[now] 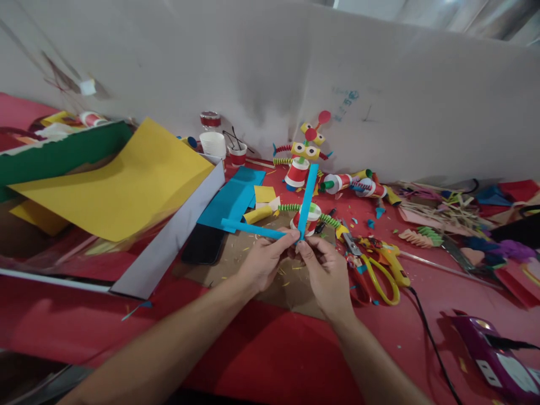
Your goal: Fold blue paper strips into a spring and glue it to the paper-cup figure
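Observation:
Two blue paper strips (309,194) meet at a corner, one pointing up and away, the other stretching to the left. My left hand (268,259) pinches them near that corner, thumb on the left strip. Right beside it, my right hand (323,264) is closed on the same corner from the other side. Just behind the strips stands a red and white paper cup (311,226) with green folded-paper arms, partly hidden by the upright strip. Beneath my hands lies a piece of brown cardboard (236,264) strewn with yellow scraps.
Scissors with yellow handles (382,281) and a yellow glue gun (399,264) lie to the right. Finished cup figures (297,171) stand at the back. On the left are blue paper (230,197), a dark phone (203,244) and a box (169,247) holding yellow sheets.

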`<state>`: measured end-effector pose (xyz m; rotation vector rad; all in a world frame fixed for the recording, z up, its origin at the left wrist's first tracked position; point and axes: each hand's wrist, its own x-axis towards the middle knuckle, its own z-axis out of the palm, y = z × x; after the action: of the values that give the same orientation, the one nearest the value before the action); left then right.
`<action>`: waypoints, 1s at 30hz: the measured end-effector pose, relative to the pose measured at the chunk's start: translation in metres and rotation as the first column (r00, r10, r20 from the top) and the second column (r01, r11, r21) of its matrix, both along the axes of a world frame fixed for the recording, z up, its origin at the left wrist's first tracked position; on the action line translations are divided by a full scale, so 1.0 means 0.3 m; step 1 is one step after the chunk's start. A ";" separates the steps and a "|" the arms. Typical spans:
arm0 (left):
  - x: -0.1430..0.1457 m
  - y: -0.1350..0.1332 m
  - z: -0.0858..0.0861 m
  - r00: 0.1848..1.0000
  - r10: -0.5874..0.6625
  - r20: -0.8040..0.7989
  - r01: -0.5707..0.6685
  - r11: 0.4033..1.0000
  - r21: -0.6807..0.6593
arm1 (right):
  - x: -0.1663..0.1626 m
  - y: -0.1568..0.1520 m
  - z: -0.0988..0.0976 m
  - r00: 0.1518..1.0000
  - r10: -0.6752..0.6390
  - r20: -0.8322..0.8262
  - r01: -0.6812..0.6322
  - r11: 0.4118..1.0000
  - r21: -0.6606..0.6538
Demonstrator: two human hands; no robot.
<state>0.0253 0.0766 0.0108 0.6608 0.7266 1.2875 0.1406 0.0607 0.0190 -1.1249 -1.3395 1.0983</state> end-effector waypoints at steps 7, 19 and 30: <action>0.002 -0.005 0.012 0.998 0.063 -0.022 -0.062 0.998 0.032 | -0.009 -0.012 0.016 0.997 -0.010 -0.080 0.007 0.999 -0.032; 0.013 -0.017 -0.008 0.993 0.093 -0.068 -0.094 0.996 -0.012 | -0.008 0.013 -0.016 0.971 0.036 -0.236 -0.075 0.984 -0.160; 0.008 -0.016 0.001 0.995 0.094 0.016 -0.093 0.994 -0.053 | -0.007 0.004 -0.004 0.989 0.048 -0.142 -0.065 0.991 -0.117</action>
<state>0.0277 0.0718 0.0111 0.5770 0.7810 1.3540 0.1385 0.0617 0.0177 -1.0825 -1.2153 1.2910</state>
